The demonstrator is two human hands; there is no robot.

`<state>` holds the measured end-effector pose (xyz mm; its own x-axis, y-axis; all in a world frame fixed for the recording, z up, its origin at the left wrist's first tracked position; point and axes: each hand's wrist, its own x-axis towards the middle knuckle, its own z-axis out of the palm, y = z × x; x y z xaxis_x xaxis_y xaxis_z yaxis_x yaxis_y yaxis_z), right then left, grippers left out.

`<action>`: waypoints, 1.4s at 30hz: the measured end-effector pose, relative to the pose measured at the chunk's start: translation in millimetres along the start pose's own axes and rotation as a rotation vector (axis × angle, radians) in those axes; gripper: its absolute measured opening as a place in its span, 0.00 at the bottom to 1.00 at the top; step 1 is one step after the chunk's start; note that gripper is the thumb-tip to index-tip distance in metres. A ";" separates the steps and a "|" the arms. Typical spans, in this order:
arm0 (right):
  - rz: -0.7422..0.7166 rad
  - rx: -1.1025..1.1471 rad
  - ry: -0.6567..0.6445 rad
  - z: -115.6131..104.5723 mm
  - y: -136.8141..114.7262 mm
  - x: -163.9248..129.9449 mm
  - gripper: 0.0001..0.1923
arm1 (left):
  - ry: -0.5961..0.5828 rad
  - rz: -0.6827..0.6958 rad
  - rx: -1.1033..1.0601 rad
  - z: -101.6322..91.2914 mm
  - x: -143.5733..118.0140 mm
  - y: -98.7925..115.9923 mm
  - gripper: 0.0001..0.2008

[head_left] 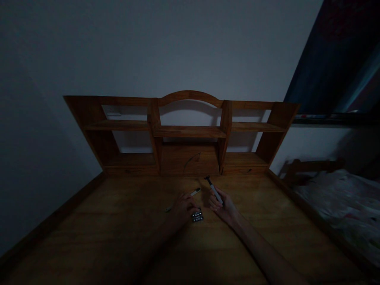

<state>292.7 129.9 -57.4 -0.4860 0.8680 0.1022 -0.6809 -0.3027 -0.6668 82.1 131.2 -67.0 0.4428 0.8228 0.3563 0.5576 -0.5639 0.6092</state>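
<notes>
right hand (223, 206), fingers pinching a slim razor (214, 190) that points to 11 o'clock; left hand (184, 208), fingers curled on a small blade pack (197, 216) on the wooden surface (118, 221), a pen (195, 192) at its 1 o'clock.

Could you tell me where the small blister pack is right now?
The blister pack lies on the wooden desk near its middle, under the left hand's fingertips, left of the right hand.

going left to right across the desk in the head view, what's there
thin pen-like stick → left hand → small blister pack → right hand, which holds a slim grey tool with a dark tip → bed past the desk edge
</notes>
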 end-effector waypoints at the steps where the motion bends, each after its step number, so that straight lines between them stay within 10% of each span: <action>1: 0.000 -0.001 0.001 -0.5 0.0 0.0 0.13 | -0.006 -0.017 0.005 -0.2 0.2 0.4 0.04; 27: -0.005 0.016 -0.009 -1.2 -1.7 0.2 0.13 | 0.035 -0.207 -0.281 2.0 0.1 -2.4 0.08; 35: -0.159 -0.246 0.177 3.0 3.7 2.0 0.09 | 0.198 -0.343 -0.706 -0.7 8.8 -3.4 0.18; 42: -0.138 -0.429 0.170 7.0 13.2 0.9 0.12 | 0.221 -0.400 -0.642 -12.0 11.8 -16.1 0.19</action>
<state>279.5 123.9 -61.0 -0.2857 0.9516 0.1131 -0.4284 -0.0213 -0.9033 69.9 150.8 -64.1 0.1070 0.9875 0.1155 0.1011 -0.1264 0.9868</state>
